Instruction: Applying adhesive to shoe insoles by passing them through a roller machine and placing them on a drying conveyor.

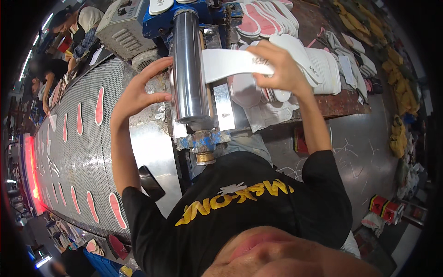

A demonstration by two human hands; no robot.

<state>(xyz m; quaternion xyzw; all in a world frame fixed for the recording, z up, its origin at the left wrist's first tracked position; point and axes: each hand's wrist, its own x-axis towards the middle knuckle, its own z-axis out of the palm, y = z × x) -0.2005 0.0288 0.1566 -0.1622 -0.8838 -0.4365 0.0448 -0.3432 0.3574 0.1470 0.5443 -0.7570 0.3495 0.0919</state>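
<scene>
Nearest the camera, a black shirt (240,207) with yellow lettering fills the lower view. Above it, the left hand (138,92) is spread open, fingers extended and holding nothing, just beside the left flank of a polished steel roller (188,64). The right hand (279,67) is closed in a pinch on a white insole (230,62), whose far end meets the roller's right side. Behind the right hand, stacked white insoles (318,69) rest on the desk (341,104). To the left, a mesh conveyor (83,152) carries pink-faced insoles (98,106). Farthest, the blue machine housing (161,23).
</scene>
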